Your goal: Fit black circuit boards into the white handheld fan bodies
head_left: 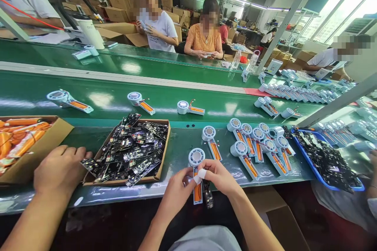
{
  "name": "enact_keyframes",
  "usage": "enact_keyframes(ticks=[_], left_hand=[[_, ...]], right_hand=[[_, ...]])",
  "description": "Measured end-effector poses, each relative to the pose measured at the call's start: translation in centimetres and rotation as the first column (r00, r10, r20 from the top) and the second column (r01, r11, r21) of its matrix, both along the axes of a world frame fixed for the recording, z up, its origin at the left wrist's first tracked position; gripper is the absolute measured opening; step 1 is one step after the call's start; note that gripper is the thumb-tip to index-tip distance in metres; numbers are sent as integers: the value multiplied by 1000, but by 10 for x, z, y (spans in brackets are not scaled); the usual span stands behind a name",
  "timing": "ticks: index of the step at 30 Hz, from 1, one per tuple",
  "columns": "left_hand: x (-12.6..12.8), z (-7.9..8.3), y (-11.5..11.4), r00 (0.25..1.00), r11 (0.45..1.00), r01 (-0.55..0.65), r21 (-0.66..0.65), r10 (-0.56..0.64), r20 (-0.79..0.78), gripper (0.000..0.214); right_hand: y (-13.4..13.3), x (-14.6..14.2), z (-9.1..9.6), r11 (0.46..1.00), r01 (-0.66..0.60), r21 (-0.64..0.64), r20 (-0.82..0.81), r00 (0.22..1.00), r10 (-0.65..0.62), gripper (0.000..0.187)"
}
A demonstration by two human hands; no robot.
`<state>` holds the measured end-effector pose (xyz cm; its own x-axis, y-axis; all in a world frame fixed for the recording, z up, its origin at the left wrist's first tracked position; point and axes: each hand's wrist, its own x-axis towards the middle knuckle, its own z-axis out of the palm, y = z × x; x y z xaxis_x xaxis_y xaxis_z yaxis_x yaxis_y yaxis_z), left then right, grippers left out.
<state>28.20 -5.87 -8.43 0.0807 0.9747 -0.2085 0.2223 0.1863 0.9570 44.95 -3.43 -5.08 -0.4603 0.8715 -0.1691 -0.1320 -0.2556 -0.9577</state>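
Note:
In front of me a light-blue handheld fan (196,157) has its round head up, and an orange battery (197,193) lies in its open handle. My left hand (178,193) is closed around the neck of this fan. Against it, my right hand (220,176) pinches with thumb and finger at the same spot; both thumbs wear white finger covers. A narrow black circuit board (209,196) hangs below the right fingers beside the handle. The fingers hide the exact grip and any wire ends. Another fan (209,135) lies just behind, its battery showing.
A cardboard box of circuit boards (167,141) stands left, beside another person's hand (60,168). Farther left is a box of orange batteries (63,131). Several fans (258,135) and a blue tray (313,166) of boards are right. Fans lie along the green conveyor (160,102).

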Motion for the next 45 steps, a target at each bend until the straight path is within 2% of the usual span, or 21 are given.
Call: enact_keyframes(ticks=[2, 3, 4, 6, 9, 12, 19, 21, 23, 25, 27, 30, 32, 34, 36, 38, 40, 42, 43, 44, 45], left_hand=[[4, 2, 1, 978, 989, 124, -79, -108, 179, 36], [6, 3, 0, 949, 981, 153, -117, -113, 295, 38], [9, 3, -3, 914, 978, 146, -146, -76, 399, 42], [14, 1, -9, 858, 984, 28, -178, 67, 508, 50], [22, -5, -14, 839, 980, -148, -131, 195, 508, 53], [28, -10, -13, 857, 986, -148, -77, 167, 488, 52], [22, -11, -14, 863, 978, -168, -126, 207, 461, 55], [19, -10, -15, 870, 989, -111, -97, 144, 471, 60], [17, -8, -15, 889, 997, -69, -35, 78, 450, 64], [16, -7, -14, 917, 997, -71, 30, 53, 395, 59], [15, -5, -13, 932, 993, -99, 58, 72, 357, 50], [16, -4, -13, 935, 988, -146, 43, 123, 332, 46], [18, -2, -13, 928, 980, -197, 28, 177, 328, 46], [20, 2, -12, 916, 968, -249, 17, 230, 329, 48], [20, 6, -10, 907, 961, -277, 6, 260, 332, 47], [20, 11, -8, 903, 961, -275, -12, 262, 341, 44], [19, 16, -6, 903, 968, -247, -46, 248, 351, 38], [18, 21, -6, 893, 976, -190, -104, 216, 395, 33], [18, 22, -6, 875, 979, -147, -143, 196, 443, 31], [18, 23, -7, 843, 978, -104, -180, 183, 506, 32], [17, 23, -8, 801, 976, -63, -210, 175, 573, 33]], right_hand=[[-1, 1, 0, 998, -64, 11, -44, 997, 65, 37], [-1, 3, -2, 996, -87, 18, -57, 995, 88, 37], [-1, 5, -4, 996, -89, 29, -69, 994, 90, 37], [-1, 9, -9, 998, -21, 54, -95, 995, 27, 35], [-2, 12, -12, 993, 112, 42, -138, 985, -105, 29], [-4, 9, -7, 990, 137, -16, -147, 980, -138, 24], [-9, -2, 11, 971, 187, -147, -170, 963, -211, 24], [-10, -1, 16, 979, 176, -105, -134, 973, -189, 22], [-12, 1, 21, 989, 146, -4, -32, 989, -146, 20], [-15, 4, 24, 984, 118, 131, 112, 985, -133, 19], [-17, 7, 25, 960, 124, 250, 232, 955, -184, 20], [-17, 10, 23, 911, 156, 382, 402, 859, -316, 28], [-15, 11, 24, 878, 74, 473, 580, 724, -374, 26], [-14, 12, 29, 854, -121, 505, 760, 531, -374, 18], [-15, 14, 38, 817, -361, 450, 873, 371, -317, 18], [-18, 15, 48, 736, -555, 387, 916, 322, -239, 18], [-20, 15, 53, 636, -674, 375, 918, 364, -155, 15], [-20, 14, 52, 588, -693, 418, 885, 456, -92, 14], [-19, 12, 48, 597, -666, 448, 852, 520, -60, 15], [-18, 11, 43, 632, -612, 475, 804, 594, -29, 19], [-17, 9, 37, 692, -534, 486, 739, 674, 1, 26]])
